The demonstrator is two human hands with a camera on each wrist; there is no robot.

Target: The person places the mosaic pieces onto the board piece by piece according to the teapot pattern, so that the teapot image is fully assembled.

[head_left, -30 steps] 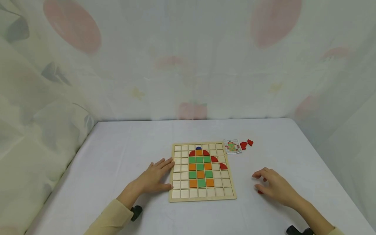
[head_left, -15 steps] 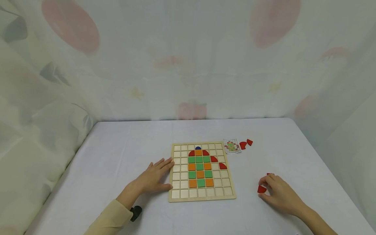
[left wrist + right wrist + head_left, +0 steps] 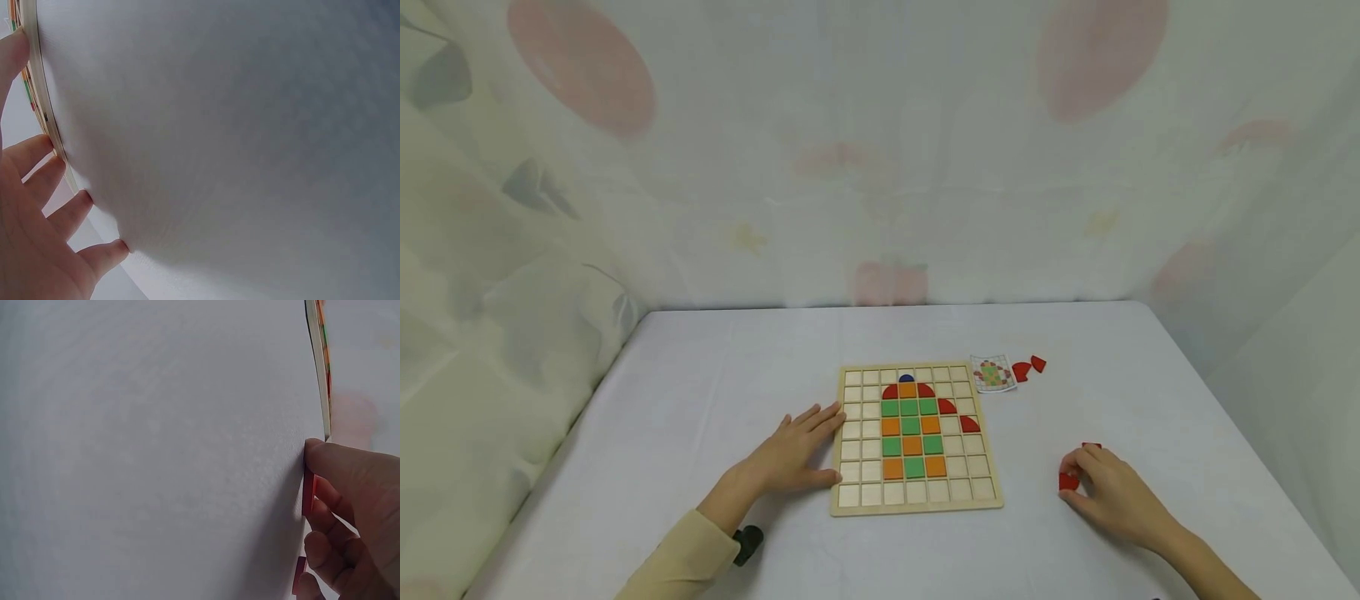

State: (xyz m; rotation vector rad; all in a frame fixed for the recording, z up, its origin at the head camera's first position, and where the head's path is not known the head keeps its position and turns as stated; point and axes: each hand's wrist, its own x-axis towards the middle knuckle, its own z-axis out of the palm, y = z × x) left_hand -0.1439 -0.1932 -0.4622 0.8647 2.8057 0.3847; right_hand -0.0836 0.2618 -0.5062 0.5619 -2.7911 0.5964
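A wooden grid board [image 3: 917,504] lies on the white table, with green and orange square tiles in a column, red quarter-round tiles around its top and a blue piece [image 3: 907,378] above. My left hand [image 3: 793,454] rests with spread fingers against the board's left edge; the left wrist view shows those fingertips [image 3: 45,144] along its side. Right of the board, my right hand [image 3: 1105,492] pinches a red quarter-round tile [image 3: 1067,482] between thumb and finger, low at the tabletop. A second red tile [image 3: 1091,445] lies partly hidden behind that hand's fingers.
A small printed pattern card [image 3: 993,374] lies at the board's upper right corner. Beside it are two more red tiles [image 3: 1022,372]. Patterned white cloth [image 3: 880,208] hangs behind the table and along its sides.
My right hand has come down and slightly right, its thumb and finger closing on the red tile, which has turned a little since half a second ago. My left hand stays still.
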